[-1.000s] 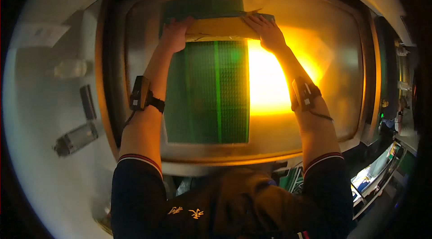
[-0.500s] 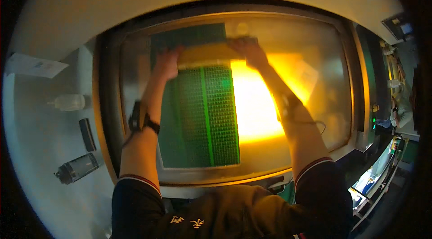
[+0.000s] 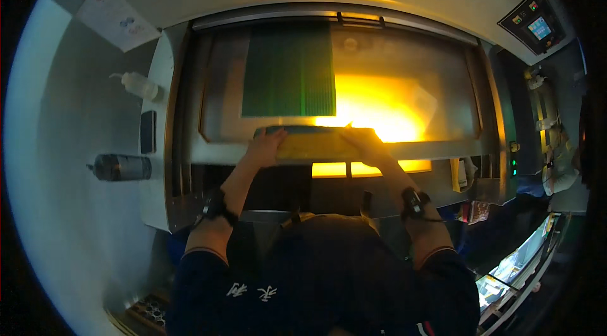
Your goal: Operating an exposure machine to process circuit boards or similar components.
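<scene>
Both hands grip a wide yellow-brown bar [image 3: 310,146] with a dark upper edge, at the near rim of a framed, glass-like bed [image 3: 436,150]. My left hand [image 3: 267,148] is closed around its left end. At the other end, my right hand [image 3: 368,145] is closed with the fingers over the top. Beyond the bar lies a green circuit-board panel [image 3: 288,70], patterned with fine rows, flat on the left half of the bed. Bright yellow light glows through the bed right of the panel. The bar's underside is hidden.
On the left ledge are a white squeeze bottle [image 3: 139,85], a dark phone [image 3: 147,132] and a grey drinking bottle [image 3: 120,168]. A paper sheet [image 3: 120,18] hangs behind them. A control screen [image 3: 539,28] is at the upper right. Another person [image 3: 561,165] is at far right.
Both hands have drawn the bar from the panel's far part back to the bed's near rim. The head view has shifted, and the space below the near rim now shows.
</scene>
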